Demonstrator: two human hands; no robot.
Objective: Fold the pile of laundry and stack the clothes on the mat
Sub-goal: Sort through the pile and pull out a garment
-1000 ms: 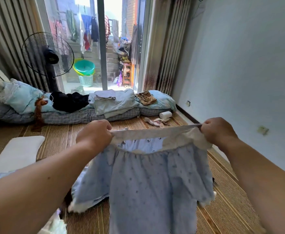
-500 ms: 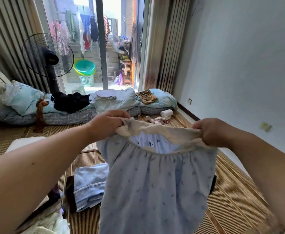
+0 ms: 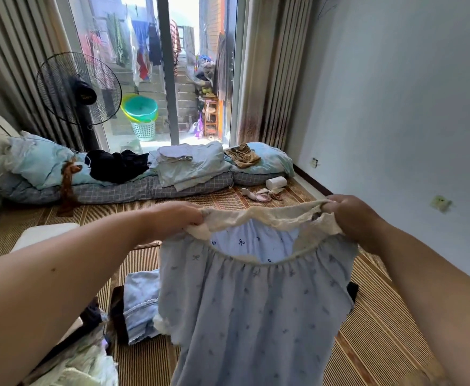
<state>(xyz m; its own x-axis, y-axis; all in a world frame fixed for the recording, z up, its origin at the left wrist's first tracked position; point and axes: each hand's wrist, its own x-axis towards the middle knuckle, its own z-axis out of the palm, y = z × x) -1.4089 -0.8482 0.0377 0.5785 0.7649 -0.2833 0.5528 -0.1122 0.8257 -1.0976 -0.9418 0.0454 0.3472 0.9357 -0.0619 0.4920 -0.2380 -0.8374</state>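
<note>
From the head view, I hold the blue dress (image 3: pixel 253 310) up in the air in front of me by its cream lace neckline (image 3: pixel 258 215). My left hand (image 3: pixel 172 218) grips one end of that neckline and my right hand (image 3: pixel 353 215) grips the other, so the collar runs side to side between them and sags a little in the middle. The fingers of both hands are curled and bunched into the lace; I cannot see the fingertips themselves, as the fabric and the backs of my hands hide them.

The dress hangs straight down from the neckline, so its long axis runs top to bottom, away from my fingers toward the woven mat (image 3: pixel 381 330) below. The hem drops out of sight at the lower edge of the view, so I cannot tell whether it touches the mat. Both hands sit at about the same height and are equally near the dress, each at its own shoulder. My forearms reach forward and inward toward the neckline.

Below the dress and to its left, a folded blue garment (image 3: pixel 139 305) lies on the mat, with a loose heap of unfolded laundry (image 3: pixel 83 360) nearer me. I judge the next move is lowering the dress flat onto the mat, hem first, keeping the neckline taut.
</note>
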